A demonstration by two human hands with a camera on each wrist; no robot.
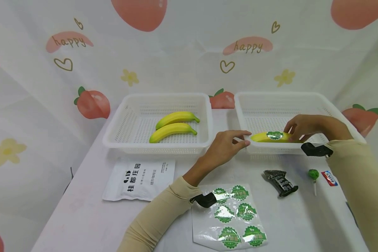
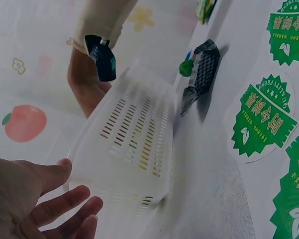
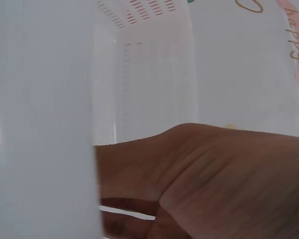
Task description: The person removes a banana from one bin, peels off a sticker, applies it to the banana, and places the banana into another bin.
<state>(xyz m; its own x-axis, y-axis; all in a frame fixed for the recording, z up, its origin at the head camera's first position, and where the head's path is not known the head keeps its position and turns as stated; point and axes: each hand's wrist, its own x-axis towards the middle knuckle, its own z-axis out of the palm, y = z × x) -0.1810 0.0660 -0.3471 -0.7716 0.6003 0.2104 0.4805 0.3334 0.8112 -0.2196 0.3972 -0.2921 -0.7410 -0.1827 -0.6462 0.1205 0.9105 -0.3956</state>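
In the head view, a yellow banana (image 1: 260, 137) bearing a green sticker (image 1: 275, 135) lies along the front of the right white basket (image 1: 272, 149). My right hand (image 1: 305, 127) reaches over the basket's front wall and holds the banana by its right end. The right wrist view shows that hand (image 3: 189, 174) partly behind the basket's pale wall, its fingertips hidden. At the basket's front left corner is my left hand (image 1: 223, 145), fingertips right at the rim. Seen from the left wrist, this hand (image 2: 45, 204) has its thumb at the rim and its fingers loosely spread.
Two more bananas (image 1: 173, 130) lie in the left white basket (image 1: 157, 148). In front are a white pouch (image 1: 145, 178), a sheet of green stickers (image 1: 204, 231), a black-wrapped snack (image 1: 281, 182), a green lollipop (image 1: 313, 174) and a small red-and-blue packet (image 1: 329, 178). A printed cloth hangs behind.
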